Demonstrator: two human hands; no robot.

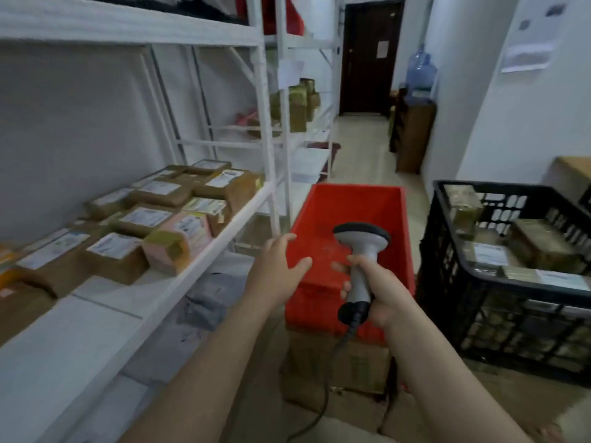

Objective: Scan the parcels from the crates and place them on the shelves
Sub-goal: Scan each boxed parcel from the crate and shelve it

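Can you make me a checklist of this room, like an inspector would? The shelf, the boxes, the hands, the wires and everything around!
Surface: white shelf, partly bare at the near end.
Job's things: shelf parcels, labelled and packed close together; crate parcels in the black crate; red crate shows no parcel inside; scanner.
Clutter: grey bags on the lower shelf; cardboard box under the red crate.
Hands: left hand open, holding nothing; right hand grips the scanner's handle.
Cables: scanner cable hangs from the handle toward the floor.
Surroundings: dark door at the far end; water bottle near it.
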